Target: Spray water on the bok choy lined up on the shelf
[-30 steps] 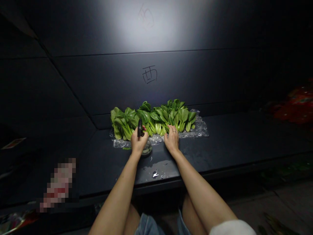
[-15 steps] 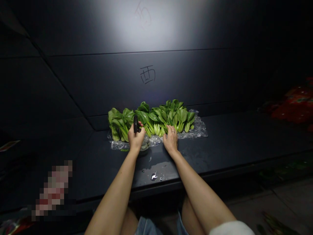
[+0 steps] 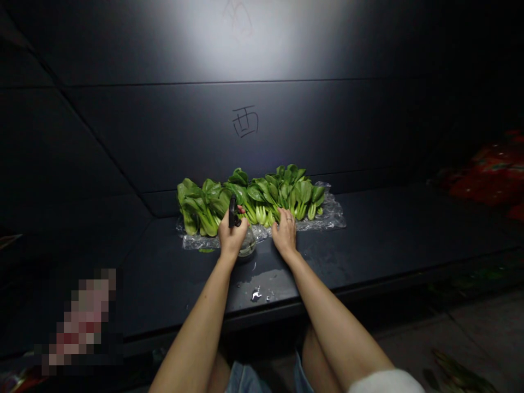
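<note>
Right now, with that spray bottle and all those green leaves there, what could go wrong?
The left hand holds the spray bottle near a wet patch on the shelf; if set down there, it might slide.
The right hand is up against the leafy greens, so a hard push could bruise them.
The greens lie on clear plastic, so a tug on it might drag them along.

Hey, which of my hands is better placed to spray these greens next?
Likely your left hand: it grips the spray bottle, right in front of the greens. Your right hand is at the stems, without the bottle.
</note>
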Tool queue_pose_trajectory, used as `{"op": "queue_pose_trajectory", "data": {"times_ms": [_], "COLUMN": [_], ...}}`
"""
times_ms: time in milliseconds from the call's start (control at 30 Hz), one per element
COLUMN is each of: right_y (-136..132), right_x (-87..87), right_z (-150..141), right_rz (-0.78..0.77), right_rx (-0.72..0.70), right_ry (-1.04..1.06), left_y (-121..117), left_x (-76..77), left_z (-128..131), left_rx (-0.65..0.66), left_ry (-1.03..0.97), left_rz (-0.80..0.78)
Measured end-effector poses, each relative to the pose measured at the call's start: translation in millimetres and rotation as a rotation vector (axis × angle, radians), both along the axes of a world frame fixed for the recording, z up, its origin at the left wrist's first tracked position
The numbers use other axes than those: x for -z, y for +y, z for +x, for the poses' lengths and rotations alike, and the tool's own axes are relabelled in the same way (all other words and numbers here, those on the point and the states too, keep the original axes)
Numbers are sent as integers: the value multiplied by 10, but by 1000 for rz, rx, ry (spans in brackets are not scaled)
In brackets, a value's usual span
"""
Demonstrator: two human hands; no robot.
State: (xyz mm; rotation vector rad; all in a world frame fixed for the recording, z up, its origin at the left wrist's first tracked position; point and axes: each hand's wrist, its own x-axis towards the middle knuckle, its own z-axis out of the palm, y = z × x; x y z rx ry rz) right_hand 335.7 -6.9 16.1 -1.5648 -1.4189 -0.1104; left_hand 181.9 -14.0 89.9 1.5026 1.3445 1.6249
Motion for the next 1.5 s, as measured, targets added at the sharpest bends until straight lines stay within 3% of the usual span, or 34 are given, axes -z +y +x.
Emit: {"op": "queue_pose_trajectory", "data": {"times_ms": [367,1233,1500], "right_y": [-37,-3,-13], "right_x": [-19,8,2], "right_z": [37,125,151], "right_rz": [12,25,21], "right_rx": [-10,13,26], "right_ry": [28,36,37], "left_y": [-34,-210,-220], "left_x": [217,120,124], "left_z": [-11,51,113], "left_rx": [72,124,193], "left_ry": [138,276,350], "left_rz": [24,10,22]}}
